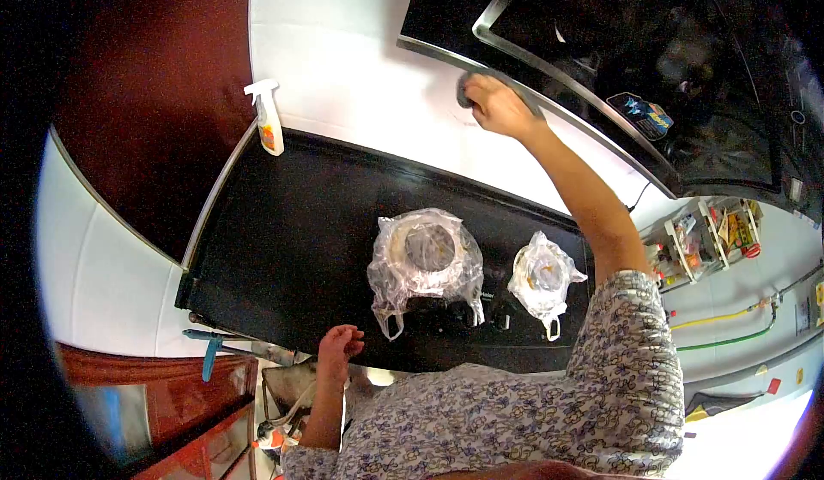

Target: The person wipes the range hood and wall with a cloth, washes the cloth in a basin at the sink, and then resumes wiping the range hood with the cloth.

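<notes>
Up against the white wall [378,68], just under the range hood's lower edge, my right hand [502,107] is closed on a dark grey scrubbing pad [464,90]. The pad presses on or lies very close to the wall. My left hand [340,343] hangs by the front edge of the black cooktop [292,223], fingers loosely curled, with nothing visible in them. Two burners stand on the cooktop under crinkled clear plastic: a larger covered burner [429,257] in the middle and a smaller covered burner [544,274] to the right.
A white spray bottle [269,124] stands at the back left corner. The black range hood [549,42] overhangs the upper right. Wall racks [704,238] with packets and a yellow hose [721,315] are at the right. A teal clip-like object [209,351] sticks out at the left front.
</notes>
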The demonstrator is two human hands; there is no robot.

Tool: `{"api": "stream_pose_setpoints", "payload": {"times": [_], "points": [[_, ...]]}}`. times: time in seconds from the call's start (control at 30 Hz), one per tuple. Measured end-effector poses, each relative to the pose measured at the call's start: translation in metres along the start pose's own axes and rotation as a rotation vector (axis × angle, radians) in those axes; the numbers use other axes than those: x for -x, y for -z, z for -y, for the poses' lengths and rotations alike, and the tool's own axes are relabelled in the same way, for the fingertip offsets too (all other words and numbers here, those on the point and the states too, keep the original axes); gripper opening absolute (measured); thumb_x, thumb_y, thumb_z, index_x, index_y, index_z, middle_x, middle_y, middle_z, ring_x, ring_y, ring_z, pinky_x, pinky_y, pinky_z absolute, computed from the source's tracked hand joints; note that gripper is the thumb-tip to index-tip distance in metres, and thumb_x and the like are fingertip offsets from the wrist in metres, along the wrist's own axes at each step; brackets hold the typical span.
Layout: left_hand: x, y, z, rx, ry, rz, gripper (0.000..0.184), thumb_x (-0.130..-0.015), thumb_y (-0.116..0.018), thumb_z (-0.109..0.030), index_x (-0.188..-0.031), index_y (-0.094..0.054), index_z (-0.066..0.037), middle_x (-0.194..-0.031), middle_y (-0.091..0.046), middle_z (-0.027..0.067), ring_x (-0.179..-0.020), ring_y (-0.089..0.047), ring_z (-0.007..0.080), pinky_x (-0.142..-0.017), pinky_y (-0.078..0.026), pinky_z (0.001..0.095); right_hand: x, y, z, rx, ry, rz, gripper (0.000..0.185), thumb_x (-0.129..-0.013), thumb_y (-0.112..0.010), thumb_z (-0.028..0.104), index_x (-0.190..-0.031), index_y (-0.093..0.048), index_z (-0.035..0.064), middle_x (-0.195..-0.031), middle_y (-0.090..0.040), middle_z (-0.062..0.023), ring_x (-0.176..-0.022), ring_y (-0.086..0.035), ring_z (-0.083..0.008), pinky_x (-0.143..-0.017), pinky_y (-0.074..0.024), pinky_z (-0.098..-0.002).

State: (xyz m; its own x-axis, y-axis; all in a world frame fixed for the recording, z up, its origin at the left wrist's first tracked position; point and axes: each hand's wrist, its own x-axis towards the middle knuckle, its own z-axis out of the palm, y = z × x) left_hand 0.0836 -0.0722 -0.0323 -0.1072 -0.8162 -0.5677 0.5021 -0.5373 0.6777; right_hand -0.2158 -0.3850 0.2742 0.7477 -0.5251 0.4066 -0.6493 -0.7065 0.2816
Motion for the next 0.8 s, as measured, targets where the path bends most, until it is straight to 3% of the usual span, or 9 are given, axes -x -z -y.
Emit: {"api": "stream_pose_setpoints", "payload": {"times": [0.1, 0.17, 0.23, 0.27, 0.43, 0.5, 0.57, 0.63, 0.8], "points": [[0.000, 0.007, 0.004, 0.028, 0.022, 0.017, 0.016, -0.087, -0.050, -0.018, -0.095, -0.056, -0.004, -0.086, -0.062, 0.0077, -0.066, -0.059, 0.0147, -0.063, -0.049, 0.0287, 0.020, 0.012, 0.008, -0.167, -0.150, -0.347, 0.019, -0.063, -0.054, 0.000, -0.082, -0.054, -0.0016, -0.095, -0.055, -0.0165, -0.094, -0.052, -0.0335, -0.085, -0.0413, -0.0381], [-0.004, 0.011, 0.008, 0.029, 0.034, 0.036, 0.017, -0.087, -0.051, -0.018, -0.095, -0.056, -0.005, -0.086, -0.062, 0.0076, -0.066, -0.059, 0.0150, -0.063, -0.049, 0.0286, 0.020, 0.016, 0.005, -0.200, -0.297, -0.504, 0.020, -0.069, -0.054, 0.000, -0.089, -0.055, -0.0010, -0.098, -0.055, -0.0174, -0.095, -0.052, -0.0344, -0.086, -0.0409, -0.0381], [-0.003, 0.006, 0.005, 0.011, 0.044, 0.048, 0.017, -0.086, -0.052, -0.019, -0.095, -0.056, -0.005, -0.086, -0.062, 0.0075, -0.066, -0.059, 0.0152, -0.063, -0.049, 0.0283, 0.010, 0.016, 0.003, -0.173, -0.227, -0.582, 0.022, -0.072, -0.057, 0.003, -0.094, -0.056, 0.0002, -0.103, -0.055, -0.0181, -0.099, -0.051, -0.0341, -0.086, -0.0409, -0.0383], [-0.004, 0.002, 0.002, -0.005, 0.045, 0.042, 0.017, -0.087, -0.052, -0.018, -0.095, -0.056, -0.005, -0.086, -0.062, 0.0077, -0.066, -0.059, 0.0153, -0.063, -0.049, 0.0282, 0.004, 0.011, 0.002, -0.091, -0.222, -0.565, 0.025, -0.072, -0.059, 0.005, -0.097, -0.056, 0.0017, -0.107, -0.054, -0.0169, -0.103, -0.051, -0.0333, -0.088, -0.0408, -0.0379], [-0.006, -0.014, -0.016, -0.021, 0.005, 0.090, 0.016, -0.088, -0.050, -0.017, -0.095, -0.056, -0.004, -0.086, -0.062, 0.0083, -0.066, -0.059, 0.0156, -0.063, -0.049, 0.0282, -0.034, 0.008, 0.009, 0.184, -0.186, -0.514, 0.031, -0.075, -0.056, 0.009, -0.106, -0.052, 0.0076, -0.107, -0.054, -0.0085, -0.087, -0.054, -0.0259, -0.075, -0.0451, -0.0361], [-0.011, -0.015, -0.016, -0.034, 0.009, 0.095, 0.016, -0.089, -0.048, -0.016, -0.095, -0.056, -0.003, -0.085, -0.061, 0.0082, -0.067, -0.059, 0.0158, -0.063, -0.049, 0.0291, -0.045, 0.008, 0.015, 0.251, -0.286, -0.551, 0.031, -0.076, -0.054, 0.011, -0.106, -0.050, 0.0047, -0.103, -0.055, -0.0103, -0.088, -0.053, -0.0253, -0.075, -0.0450, -0.0348], [-0.012, -0.015, -0.015, -0.028, 0.030, 0.100, 0.016, -0.089, -0.049, -0.015, -0.095, -0.055, -0.003, -0.085, -0.061, 0.0080, -0.067, -0.059, 0.0158, -0.063, -0.049, 0.0291, -0.052, 0.008, 0.015, 0.300, -0.345, -0.539, 0.024, -0.076, -0.055, 0.012, -0.098, -0.049, 0.0049, -0.095, -0.058, -0.0120, -0.078, -0.056, -0.0287, -0.069, -0.0459, -0.0363], [-0.009, -0.016, -0.015, -0.072, 0.031, 0.095, 0.016, -0.089, -0.049, -0.016, -0.095, -0.056, -0.003, -0.086, -0.061, 0.0082, -0.068, -0.059, 0.0156, -0.063, -0.048, 0.0289, -0.050, 0.017, 0.029, 0.177, -0.517, -0.407, 0.024, -0.079, -0.051, 0.015, -0.100, -0.046, 0.0055, -0.093, -0.058, -0.0144, -0.072, -0.059, -0.0298, -0.062, -0.0478, -0.0389], [-0.014, -0.011, -0.007, -0.059, 0.072, 0.061, 0.016, -0.088, -0.050, -0.016, -0.095, -0.056, -0.003, -0.087, -0.061, 0.0092, -0.068, -0.059, 0.0164, -0.063, -0.049, 0.0293, -0.036, 0.003, 0.018, 0.102, -0.411, -0.417, 0.022, -0.082, -0.049, 0.015, -0.099, -0.041, 0.0049, -0.100, -0.054, -0.0164, -0.062, -0.060, -0.0335, -0.053, -0.0480, -0.0417]]}}
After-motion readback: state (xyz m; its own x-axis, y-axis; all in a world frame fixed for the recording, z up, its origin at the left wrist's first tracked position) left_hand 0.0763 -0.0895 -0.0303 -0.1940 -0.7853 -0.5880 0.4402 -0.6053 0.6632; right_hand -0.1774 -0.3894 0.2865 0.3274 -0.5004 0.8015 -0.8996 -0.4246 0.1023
